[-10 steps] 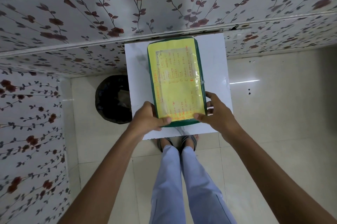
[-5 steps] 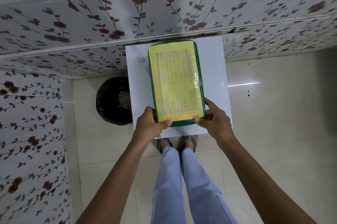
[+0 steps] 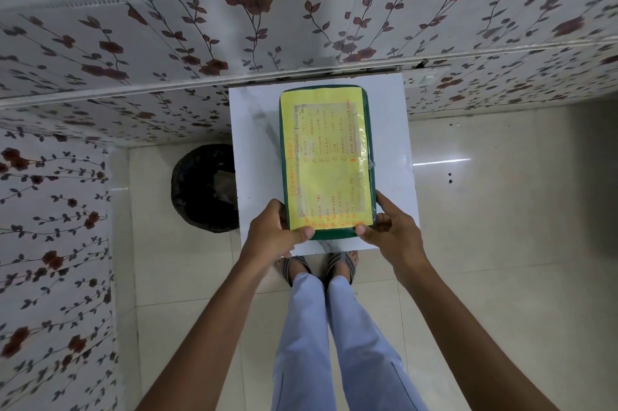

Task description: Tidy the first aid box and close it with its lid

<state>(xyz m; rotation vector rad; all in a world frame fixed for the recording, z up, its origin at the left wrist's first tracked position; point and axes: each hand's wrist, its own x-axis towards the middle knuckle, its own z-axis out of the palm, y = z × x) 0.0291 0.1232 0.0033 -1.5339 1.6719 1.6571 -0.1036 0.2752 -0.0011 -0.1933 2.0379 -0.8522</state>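
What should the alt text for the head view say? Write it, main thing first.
Two bare hands, the left hand and the right hand, grip the near corners of a green first aid box topped with a yellow handwritten label on a small white table. A black bin stands on the floor to its left, below flowered wall panels.

The first aid box (image 3: 326,163) lies on the table (image 3: 257,143), bin (image 3: 204,189) left of it.
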